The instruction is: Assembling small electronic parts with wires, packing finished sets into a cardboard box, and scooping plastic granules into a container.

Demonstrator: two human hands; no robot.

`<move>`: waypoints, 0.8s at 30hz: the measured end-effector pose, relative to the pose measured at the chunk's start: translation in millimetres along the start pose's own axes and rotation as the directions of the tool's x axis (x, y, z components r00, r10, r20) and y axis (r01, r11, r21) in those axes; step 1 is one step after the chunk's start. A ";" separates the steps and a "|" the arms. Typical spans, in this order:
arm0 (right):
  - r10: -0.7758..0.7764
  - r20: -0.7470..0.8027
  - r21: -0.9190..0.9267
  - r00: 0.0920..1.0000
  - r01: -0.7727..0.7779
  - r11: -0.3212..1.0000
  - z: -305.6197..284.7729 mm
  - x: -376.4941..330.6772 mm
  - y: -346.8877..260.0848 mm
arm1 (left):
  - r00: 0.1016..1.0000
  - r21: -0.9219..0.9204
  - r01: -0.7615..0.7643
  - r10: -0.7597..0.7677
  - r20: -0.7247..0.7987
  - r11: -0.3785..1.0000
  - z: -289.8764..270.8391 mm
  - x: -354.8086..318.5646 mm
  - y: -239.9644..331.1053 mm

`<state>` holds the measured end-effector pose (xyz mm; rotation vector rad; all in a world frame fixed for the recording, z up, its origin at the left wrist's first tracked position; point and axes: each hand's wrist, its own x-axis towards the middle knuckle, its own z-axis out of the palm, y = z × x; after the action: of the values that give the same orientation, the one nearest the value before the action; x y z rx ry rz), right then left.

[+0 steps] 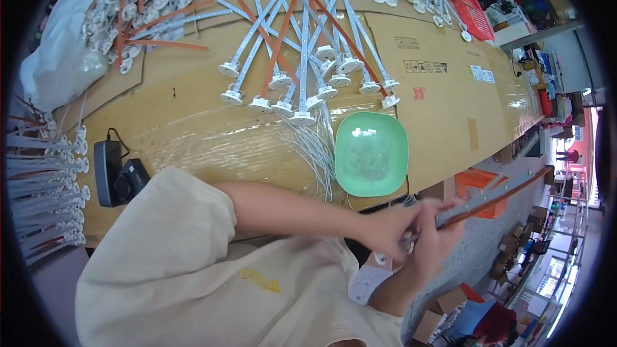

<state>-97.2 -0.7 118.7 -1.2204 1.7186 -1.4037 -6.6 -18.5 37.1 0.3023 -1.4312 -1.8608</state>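
Note:
My left hand (389,226) and my right hand (437,239) meet just off the table's front edge, both gripping the near end of a long thin grey strip with an orange backing (495,196) that points away to the right. A small white round cap sits at the held end, between my fingers. A green bowl (371,153) with small clear parts stands on the table just above my hands. Thin white wires (315,151) lie beside it.
A fan of finished strips with white round ends (302,58) lies mid-table on the cardboard-covered table (193,122). More strips are piled at the far left (45,186), top left (135,6) and top right. A black charger (116,173) and an orange bin (479,183) sit nearby.

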 end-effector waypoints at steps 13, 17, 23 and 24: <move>-0.365 0.669 0.219 0.647 0.298 0.929 165.4 -68.0 -73.6 | 0.672 0.276 0.217 0.062 -0.738 0.936 -50.8 -145.6 117.2; -0.428 0.728 0.234 0.535 0.394 0.889 189.6 -102.3 -50.9 | 0.669 0.346 0.106 0.191 -0.718 0.932 -61.5 -178.7 112.1; -0.528 0.827 0.350 0.195 0.556 0.754 200.7 -92.2 -82.0 | 0.599 0.391 -0.130 0.386 -0.701 0.911 -94.4 -196.3 100.0; -0.563 0.815 0.405 0.136 0.560 0.723 199.9 -80.4 -91.4 | 0.578 0.407 -0.167 0.424 -0.697 0.898 -100.2 -192.6 101.1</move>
<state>135.0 -10.8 146.4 -2.2299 0.3922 -0.6690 227.5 31.3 45.6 0.8471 -1.0309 -0.9872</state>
